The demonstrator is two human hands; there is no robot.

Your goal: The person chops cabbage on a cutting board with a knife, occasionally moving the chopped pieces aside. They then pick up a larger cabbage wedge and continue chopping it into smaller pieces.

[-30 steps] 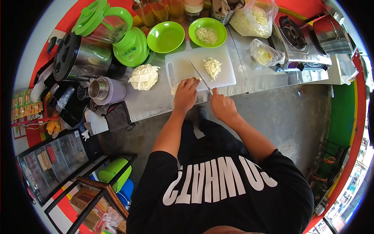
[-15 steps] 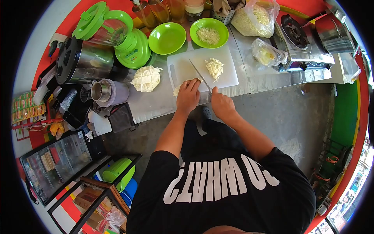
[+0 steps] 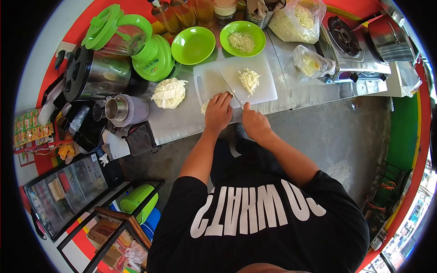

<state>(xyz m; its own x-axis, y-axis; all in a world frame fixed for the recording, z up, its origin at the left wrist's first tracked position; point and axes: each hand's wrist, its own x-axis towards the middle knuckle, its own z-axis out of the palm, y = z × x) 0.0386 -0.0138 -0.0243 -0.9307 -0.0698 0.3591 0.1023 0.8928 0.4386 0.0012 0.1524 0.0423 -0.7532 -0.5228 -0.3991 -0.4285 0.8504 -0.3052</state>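
Observation:
My right hand point(image 3: 256, 122) grips the handle of a knife point(image 3: 229, 85), whose blade points up and left over the white cutting board point(image 3: 268, 86). Beside the blade, my left hand point(image 3: 218, 112) presses a piece of cabbage point(image 3: 204, 107), mostly hidden under the fingers, onto the board's near edge. A pile of shredded cabbage point(image 3: 249, 81) lies on the board right of the blade. Left of the board sits a larger cabbage chunk point(image 3: 169, 93).
Behind the board stand an empty green bowl point(image 3: 193, 45) and a green bowl with shreds point(image 3: 261, 40). A green blender point(image 3: 152, 59) is at the left. Plastic bags point(image 3: 298, 20) and a gas stove point(image 3: 350, 61) are at the right.
The knife and my right hand have shifted slightly left, bringing the blade closer to my left fingers. The whole view has also moved a little.

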